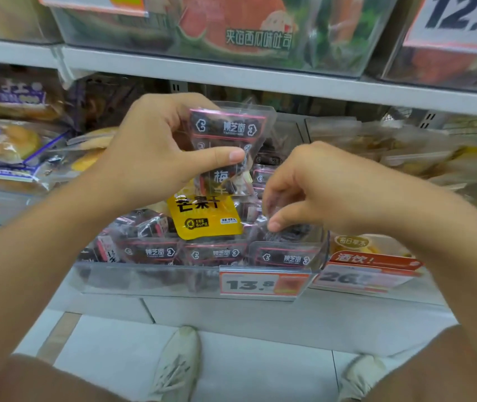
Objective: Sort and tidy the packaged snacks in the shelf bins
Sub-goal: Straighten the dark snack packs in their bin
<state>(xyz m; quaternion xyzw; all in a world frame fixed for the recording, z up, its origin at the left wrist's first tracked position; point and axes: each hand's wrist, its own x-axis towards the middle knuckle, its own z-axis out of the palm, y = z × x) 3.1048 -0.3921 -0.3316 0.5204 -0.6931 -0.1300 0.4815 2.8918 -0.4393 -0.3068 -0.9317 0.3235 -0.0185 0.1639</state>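
Above the clear shelf bin (150, 278), the left hand (150, 152) holds a small stack of packets upright: a dark plum packet (231, 132) in front, with a yellow mango packet (205, 217) hanging below it. The thumb is stretched across the front of the dark packet and the fingers curl behind, pinching the stack firmly. Lifting them clear of the bin probably lets the person see the labels and separate the yellow one, which looks out of place among the dark packets.

The right hand (298, 195) is down at the bin's right side, fingers curled, thumb and forefinger nipping the top edge of another dark packet (286, 233) that still rests among the others. It seems to be either drawing that packet out or straightening it in its row.

The plum packets are glossy, clear-edged pouches with a dark panel, pink-red border lines and white characters; dark fruit shows through the film. Along the bin's front wall several stand in a fairly neat row (217, 253), while those behind at the left lie tilted and jumbled. The mango packet is bright yellow with bold black characters and a small round seal. A price tag (260, 284) is clipped to the bin's front edge.
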